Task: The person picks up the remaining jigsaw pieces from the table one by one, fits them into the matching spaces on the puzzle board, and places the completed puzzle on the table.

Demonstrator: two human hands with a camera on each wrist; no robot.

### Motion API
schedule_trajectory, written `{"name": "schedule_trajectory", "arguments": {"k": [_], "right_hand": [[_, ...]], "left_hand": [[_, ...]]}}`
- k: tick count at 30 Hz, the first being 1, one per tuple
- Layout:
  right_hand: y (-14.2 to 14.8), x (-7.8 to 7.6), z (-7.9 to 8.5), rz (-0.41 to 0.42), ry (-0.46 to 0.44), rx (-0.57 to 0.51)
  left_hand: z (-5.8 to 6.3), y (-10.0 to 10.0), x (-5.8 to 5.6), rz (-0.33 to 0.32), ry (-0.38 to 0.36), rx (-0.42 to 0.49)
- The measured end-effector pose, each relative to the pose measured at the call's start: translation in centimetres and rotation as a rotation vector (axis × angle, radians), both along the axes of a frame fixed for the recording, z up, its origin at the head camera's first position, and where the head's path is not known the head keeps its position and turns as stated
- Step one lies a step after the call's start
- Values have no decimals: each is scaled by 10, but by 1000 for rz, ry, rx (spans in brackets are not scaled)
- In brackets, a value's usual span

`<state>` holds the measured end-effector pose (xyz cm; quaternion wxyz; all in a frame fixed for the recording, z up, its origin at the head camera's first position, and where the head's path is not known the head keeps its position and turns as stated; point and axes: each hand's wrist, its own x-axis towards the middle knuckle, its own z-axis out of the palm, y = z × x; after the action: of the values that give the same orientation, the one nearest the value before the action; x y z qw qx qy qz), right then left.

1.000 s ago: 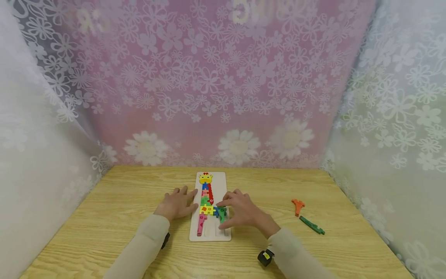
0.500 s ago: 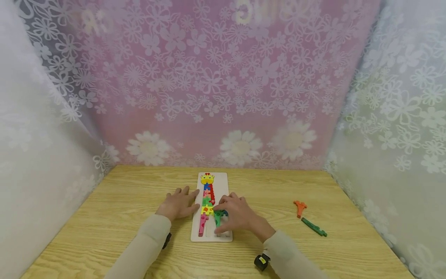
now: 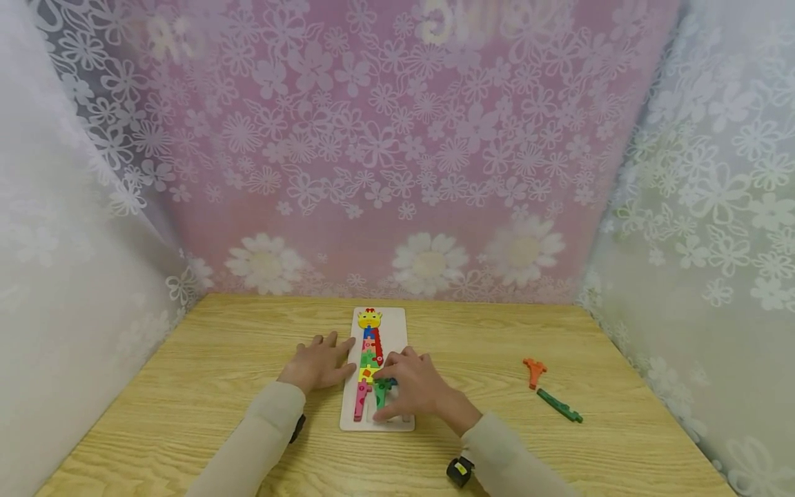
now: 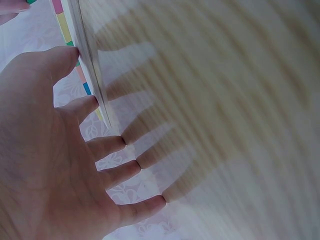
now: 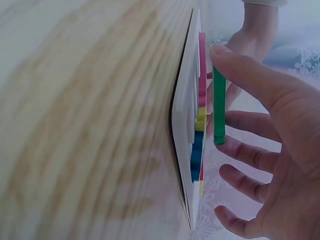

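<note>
a wood-grained table lies beneath both hands and a pink floral curtain hangs beyond them, its pale yellow letters too faint to read in full. the right hand pinches a green leg-shaped puzzle piece between thumb and fingertips, just above the white giraffe puzzle board, while the left hand is spread, touching the board's edge. between the hands, a yellow giraffe face tops colourful interlocking pieces, and 2 loose pieces, an orange piece and a dark green piece, lie right of the right hand.
</note>
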<state>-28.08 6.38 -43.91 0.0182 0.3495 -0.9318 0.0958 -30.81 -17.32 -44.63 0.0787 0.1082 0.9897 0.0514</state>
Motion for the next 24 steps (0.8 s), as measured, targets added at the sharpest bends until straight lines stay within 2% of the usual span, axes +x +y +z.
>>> {"name": "schedule_trajectory", "arguments": {"k": [24], "right_hand": [[-19,7,-2,-53,-15,45]], "left_hand": [[-3,-1,-1,2,9,6]]}}
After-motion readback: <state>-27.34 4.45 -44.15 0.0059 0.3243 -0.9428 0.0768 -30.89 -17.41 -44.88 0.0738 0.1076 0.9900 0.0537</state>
